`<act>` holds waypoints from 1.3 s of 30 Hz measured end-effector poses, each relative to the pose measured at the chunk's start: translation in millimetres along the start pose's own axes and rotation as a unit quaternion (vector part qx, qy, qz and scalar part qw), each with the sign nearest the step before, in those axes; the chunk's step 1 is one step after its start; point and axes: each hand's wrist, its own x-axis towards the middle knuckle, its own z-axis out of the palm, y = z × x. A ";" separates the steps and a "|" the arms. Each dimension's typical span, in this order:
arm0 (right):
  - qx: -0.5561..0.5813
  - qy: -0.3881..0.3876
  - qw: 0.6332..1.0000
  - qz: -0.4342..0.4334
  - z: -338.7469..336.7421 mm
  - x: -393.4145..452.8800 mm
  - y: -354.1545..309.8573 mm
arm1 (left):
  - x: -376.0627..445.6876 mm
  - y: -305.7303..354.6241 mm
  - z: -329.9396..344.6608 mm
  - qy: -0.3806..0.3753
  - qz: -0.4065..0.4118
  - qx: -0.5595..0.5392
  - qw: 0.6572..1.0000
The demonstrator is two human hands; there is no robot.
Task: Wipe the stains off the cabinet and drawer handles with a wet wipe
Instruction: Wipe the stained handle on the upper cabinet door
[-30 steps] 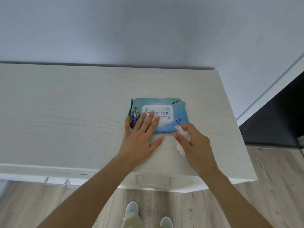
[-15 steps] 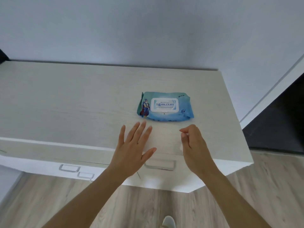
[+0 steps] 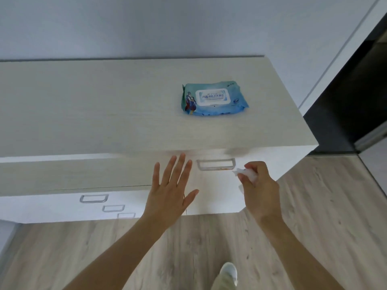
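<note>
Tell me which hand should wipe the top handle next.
Right. The right hand already pinches the wipe, whose tip sits just beside the stained handle. The left hand is open, spread flat, and holds nothing.

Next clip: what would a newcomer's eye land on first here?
Probably the blue wet-wipe pack lying on the pale cabinet top. Then the hands below it: the right hand pinches a white wipe beside the stained handle, and the left hand is spread open.
</note>
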 end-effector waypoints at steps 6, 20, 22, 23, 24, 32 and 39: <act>0.013 0.019 0.999 0.048 5.7 5.5 11.2 | 1.7 -0.2 27.2 0.032 0.002 0.016 0.999; 0.067 0.120 0.959 -0.246 60.5 45.0 80.0 | 56.6 21.7 148.0 0.323 -0.076 0.049 0.942; 0.045 0.147 0.940 -0.306 73.1 50.7 87.9 | 68.3 26.5 159.2 0.365 -0.091 0.034 0.926; 0.046 0.153 0.931 -0.328 79.6 52.7 91.1 | 74.0 27.8 164.4 0.384 -0.096 0.028 0.918; 0.055 0.157 0.924 -0.345 85.8 53.8 93.9 | 80.0 28.6 169.1 0.403 -0.101 0.025 0.909; 0.186 0.173 0.886 -0.389 92.0 62.0 113.4 | 108.7 26.8 187.0 0.539 -0.109 0.048 0.834; 0.310 0.199 0.855 -0.366 102.4 60.5 116.3 | 112.2 24.0 191.0 0.562 -0.099 0.060 0.819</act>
